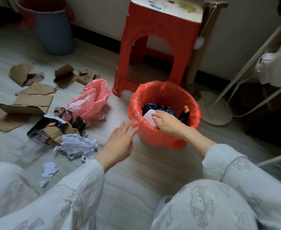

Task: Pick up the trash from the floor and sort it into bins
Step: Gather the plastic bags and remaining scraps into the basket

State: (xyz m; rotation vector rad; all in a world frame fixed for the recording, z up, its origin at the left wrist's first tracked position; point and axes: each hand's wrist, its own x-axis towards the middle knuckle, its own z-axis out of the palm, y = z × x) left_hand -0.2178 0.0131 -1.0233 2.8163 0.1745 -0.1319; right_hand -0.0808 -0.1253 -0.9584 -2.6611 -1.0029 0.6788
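Floor: pale boards (144,165) littered on the left, with a red stool (158,47) against the wall and a grey bucket (55,29) in the far corner.
Bin: a small bin lined with a red bag (154,130) stands just in front of the stool; dark wrappers already lie inside.
Right hand: the right hand (167,122) reaches over the bin's rim, fingers curled on a white plastic container (148,117) that sits down in the bin.
Left hand: the left hand (119,143) hovers flat, fingers spread and holding nothing, fingertips just beside the bin's outer wall.
Done so far: I'd say only a few items are binned.
Left to do: crumpled paper (79,145), a torn black packet (53,128), a pink plastic bag (91,98) and torn cardboard pieces (33,90) all lie on the floor.
Hard to tell: whether the grip on the container is firm or loosening; a second sorting bin is not clearly identifiable; red-and-white scraps at the left edge are cut off.
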